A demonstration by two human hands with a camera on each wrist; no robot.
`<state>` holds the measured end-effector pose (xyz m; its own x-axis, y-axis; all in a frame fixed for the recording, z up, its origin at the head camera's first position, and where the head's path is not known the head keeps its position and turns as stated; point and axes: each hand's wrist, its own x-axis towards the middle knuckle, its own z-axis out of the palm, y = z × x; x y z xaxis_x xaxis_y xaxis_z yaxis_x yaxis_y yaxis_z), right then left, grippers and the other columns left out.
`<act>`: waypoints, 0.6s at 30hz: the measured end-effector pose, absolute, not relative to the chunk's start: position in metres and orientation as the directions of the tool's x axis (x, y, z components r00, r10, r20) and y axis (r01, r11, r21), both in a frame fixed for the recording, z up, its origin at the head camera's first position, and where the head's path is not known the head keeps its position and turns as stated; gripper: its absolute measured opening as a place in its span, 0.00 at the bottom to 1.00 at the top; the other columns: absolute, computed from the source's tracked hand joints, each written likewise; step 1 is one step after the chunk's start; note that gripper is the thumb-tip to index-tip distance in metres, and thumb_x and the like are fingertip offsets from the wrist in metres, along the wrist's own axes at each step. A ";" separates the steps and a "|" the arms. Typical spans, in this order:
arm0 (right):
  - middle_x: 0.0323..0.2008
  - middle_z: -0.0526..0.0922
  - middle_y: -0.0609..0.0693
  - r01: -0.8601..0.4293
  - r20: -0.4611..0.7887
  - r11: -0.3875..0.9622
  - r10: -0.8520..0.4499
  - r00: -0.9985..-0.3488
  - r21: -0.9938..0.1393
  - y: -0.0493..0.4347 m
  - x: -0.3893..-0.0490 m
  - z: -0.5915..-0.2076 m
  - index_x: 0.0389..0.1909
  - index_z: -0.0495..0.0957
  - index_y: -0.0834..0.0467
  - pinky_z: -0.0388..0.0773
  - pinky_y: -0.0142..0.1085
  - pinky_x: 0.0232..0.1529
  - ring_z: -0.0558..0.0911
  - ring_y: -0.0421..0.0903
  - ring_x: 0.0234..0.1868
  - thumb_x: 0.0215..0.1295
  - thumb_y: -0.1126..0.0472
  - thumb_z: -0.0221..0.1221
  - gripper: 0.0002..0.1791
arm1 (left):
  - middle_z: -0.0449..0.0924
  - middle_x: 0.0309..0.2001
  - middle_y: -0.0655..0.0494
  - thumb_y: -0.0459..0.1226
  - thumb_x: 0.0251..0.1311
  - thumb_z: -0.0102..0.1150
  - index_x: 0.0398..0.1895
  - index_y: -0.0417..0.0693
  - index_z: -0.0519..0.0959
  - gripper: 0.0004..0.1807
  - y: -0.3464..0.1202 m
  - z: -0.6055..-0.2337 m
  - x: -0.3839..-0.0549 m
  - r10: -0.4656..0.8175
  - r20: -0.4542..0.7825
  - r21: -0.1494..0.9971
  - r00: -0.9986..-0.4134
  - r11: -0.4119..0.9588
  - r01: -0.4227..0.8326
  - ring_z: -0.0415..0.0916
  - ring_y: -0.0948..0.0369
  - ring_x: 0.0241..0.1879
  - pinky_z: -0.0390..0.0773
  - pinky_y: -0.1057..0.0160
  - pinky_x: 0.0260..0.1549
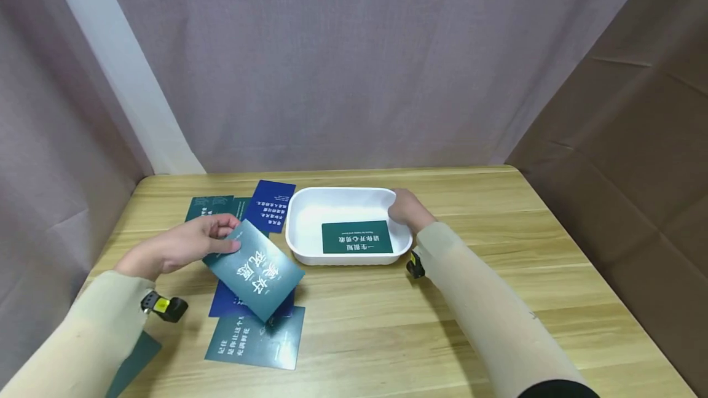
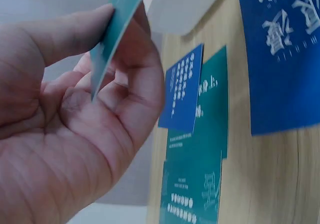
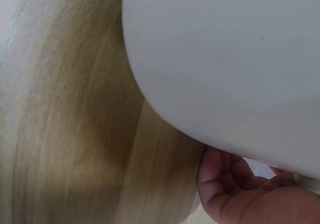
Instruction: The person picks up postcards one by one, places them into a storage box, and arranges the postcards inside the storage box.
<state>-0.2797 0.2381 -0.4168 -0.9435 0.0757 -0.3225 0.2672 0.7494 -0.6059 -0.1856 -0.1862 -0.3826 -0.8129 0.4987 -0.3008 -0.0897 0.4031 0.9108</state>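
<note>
My left hand pinches a green card with white characters between thumb and fingers. It holds this card tilted above other cards on the table, left of a white plastic tray. The left wrist view shows the held card nearly edge-on, thumb on one face and curled fingers behind. At the tray's right end my right hand grips the rim. In the right wrist view its fingers curl beneath the tray's edge; the thumb is mostly hidden. Inside the tray lies one green card.
A blue card lies beside the tray's left end, partly over green cards. Nearer, another blue card and a green card lie under the held one. One more green card shows beside the left sleeve. Curtains stand behind the table.
</note>
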 end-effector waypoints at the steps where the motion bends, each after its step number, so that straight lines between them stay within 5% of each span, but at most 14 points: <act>1: 0.63 0.69 0.63 0.267 -0.323 0.749 0.075 -0.943 -0.606 0.238 -0.280 -0.417 0.70 0.62 0.62 0.70 0.53 0.61 0.70 0.60 0.61 0.56 0.79 0.48 0.36 | 0.79 0.44 0.43 0.37 0.64 0.60 0.55 0.35 0.66 0.22 -0.184 -0.382 -0.186 0.488 -0.292 0.913 -0.822 0.398 -0.088 0.77 0.50 0.42 0.80 0.59 0.44; 11: 0.64 0.67 0.64 0.272 -0.324 0.745 0.079 -0.943 -0.609 0.238 -0.278 -0.416 0.70 0.60 0.64 0.69 0.53 0.62 0.69 0.61 0.62 0.55 0.78 0.48 0.37 | 0.72 0.48 0.44 0.38 0.65 0.59 0.61 0.41 0.63 0.26 -0.156 -0.386 -0.192 0.374 -0.217 0.936 -0.902 0.343 -0.083 0.71 0.52 0.46 0.77 0.62 0.45; 18: 0.64 0.67 0.64 0.271 -0.323 0.747 0.079 -0.943 -0.608 0.240 -0.274 -0.415 0.70 0.60 0.64 0.70 0.53 0.61 0.69 0.61 0.62 0.55 0.79 0.48 0.38 | 0.70 0.54 0.40 0.34 0.67 0.56 0.69 0.55 0.61 0.29 -0.131 -0.390 -0.193 0.327 -0.157 0.957 -0.932 0.282 -0.063 0.74 0.49 0.47 0.80 0.58 0.42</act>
